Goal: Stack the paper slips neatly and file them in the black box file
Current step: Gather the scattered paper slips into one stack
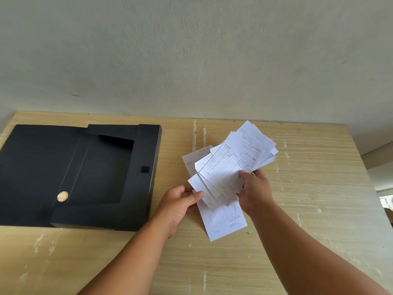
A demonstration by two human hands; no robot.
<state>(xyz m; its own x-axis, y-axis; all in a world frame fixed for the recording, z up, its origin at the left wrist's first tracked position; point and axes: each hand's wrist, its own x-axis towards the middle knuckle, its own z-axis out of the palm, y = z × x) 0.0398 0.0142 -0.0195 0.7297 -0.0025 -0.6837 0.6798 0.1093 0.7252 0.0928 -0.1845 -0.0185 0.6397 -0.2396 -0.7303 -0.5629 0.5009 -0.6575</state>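
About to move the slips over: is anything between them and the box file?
Nothing visible. The slips, held in both hands, left and right, are just right of the open box file. Only bare table lies between, and the tray looks empty.

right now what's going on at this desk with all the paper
A person is gathering paper slips with both bare hands above a wooden desk. The left hand pinches the lower left edge of the bunch and the right hand grips its right side. The slips are still fanned and uneven, not squared up. The black box file lies open to the left, and no slips are in it yet.
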